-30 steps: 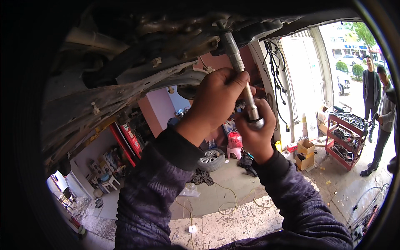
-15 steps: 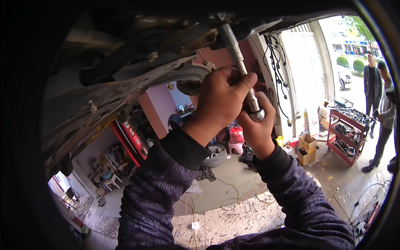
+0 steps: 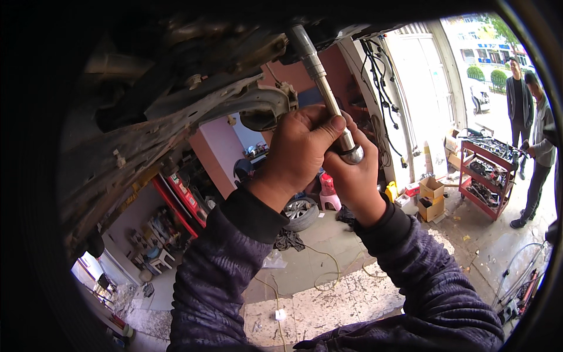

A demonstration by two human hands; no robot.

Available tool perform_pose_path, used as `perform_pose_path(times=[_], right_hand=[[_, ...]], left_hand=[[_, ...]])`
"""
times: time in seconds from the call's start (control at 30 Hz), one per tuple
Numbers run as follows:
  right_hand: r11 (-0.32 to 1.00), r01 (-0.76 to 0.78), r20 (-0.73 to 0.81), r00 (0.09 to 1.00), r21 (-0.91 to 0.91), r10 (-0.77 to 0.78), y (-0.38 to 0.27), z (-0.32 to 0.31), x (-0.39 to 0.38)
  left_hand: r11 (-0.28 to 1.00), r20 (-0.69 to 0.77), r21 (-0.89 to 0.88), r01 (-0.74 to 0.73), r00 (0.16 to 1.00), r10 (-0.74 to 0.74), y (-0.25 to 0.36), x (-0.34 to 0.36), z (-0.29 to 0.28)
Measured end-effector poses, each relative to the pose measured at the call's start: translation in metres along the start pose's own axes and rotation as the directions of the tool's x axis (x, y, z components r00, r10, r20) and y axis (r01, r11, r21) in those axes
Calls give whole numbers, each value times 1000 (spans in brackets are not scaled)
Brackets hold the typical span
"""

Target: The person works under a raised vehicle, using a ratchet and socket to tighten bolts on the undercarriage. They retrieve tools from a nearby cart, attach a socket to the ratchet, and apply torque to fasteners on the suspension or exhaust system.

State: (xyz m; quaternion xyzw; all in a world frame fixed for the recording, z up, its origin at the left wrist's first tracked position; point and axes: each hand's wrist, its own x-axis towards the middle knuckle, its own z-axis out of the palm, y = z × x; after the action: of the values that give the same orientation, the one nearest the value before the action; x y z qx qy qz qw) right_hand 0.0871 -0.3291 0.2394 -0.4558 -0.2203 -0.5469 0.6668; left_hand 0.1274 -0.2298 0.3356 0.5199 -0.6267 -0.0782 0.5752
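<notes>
Upward and leftward from the fingers pointed a slender socket bar (image 3: 324,88), its long axis aslant, its thick end (image 3: 303,47) aimed into a vehicle's grimy underside (image 3: 141,141). The left hand (image 3: 287,155) pinched the shaft between thumb and fingers; the right hand (image 3: 360,182) curled its fingers about the rounded head (image 3: 353,155) at the bottom, some of them hidden. The bar was smooth, shiny metal in stepped cylinders; left of the fingers ran dull, stained sheet metal (image 3: 170,120). Below them stretched wrinkled dark sleeves (image 3: 226,264) with black cuffs (image 3: 251,216). Well to their right, two people (image 3: 519,105) stood beside a red, three-tiered cart (image 3: 484,204) of tools (image 3: 488,148).
</notes>
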Motion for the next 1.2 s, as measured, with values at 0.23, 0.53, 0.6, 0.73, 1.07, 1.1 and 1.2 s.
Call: perform_pose_path(times=[0.23, 0.53, 0.6, 0.73, 1.07, 1.1, 1.2], right_hand=[[181, 476, 151, 579, -861, -801, 6, -10, 23], [781, -230, 280, 957, 580, 74, 1, 8, 1], [987, -42, 70, 996, -158, 54, 2, 10, 7], [183, 510, 176, 576, -841, -798, 4, 9, 20], [396, 546, 152, 706, -738, -691, 15, 4, 16], [314, 565, 184, 656, -763, -732, 12, -1, 19], [626, 485, 106, 833, -611, -543, 7, -7, 20]], left_hand=[[994, -29, 113, 12, 1000, -9, -1, 0, 3], [996, -106, 91, 10, 994, -1, 44, 21, 8], [999, -94, -17, -46, 995, 44, 55, 33, 4], [995, -169, 49, 86, 983, -76, 56, 35, 5], [995, -328, -49, -90, 942, 69, 37, 63, 29], [995, -391, 78, -65, 916, 90, 37, 64, 29], [988, -313, -130, -83, 949, 39, 38, 65, 29]])
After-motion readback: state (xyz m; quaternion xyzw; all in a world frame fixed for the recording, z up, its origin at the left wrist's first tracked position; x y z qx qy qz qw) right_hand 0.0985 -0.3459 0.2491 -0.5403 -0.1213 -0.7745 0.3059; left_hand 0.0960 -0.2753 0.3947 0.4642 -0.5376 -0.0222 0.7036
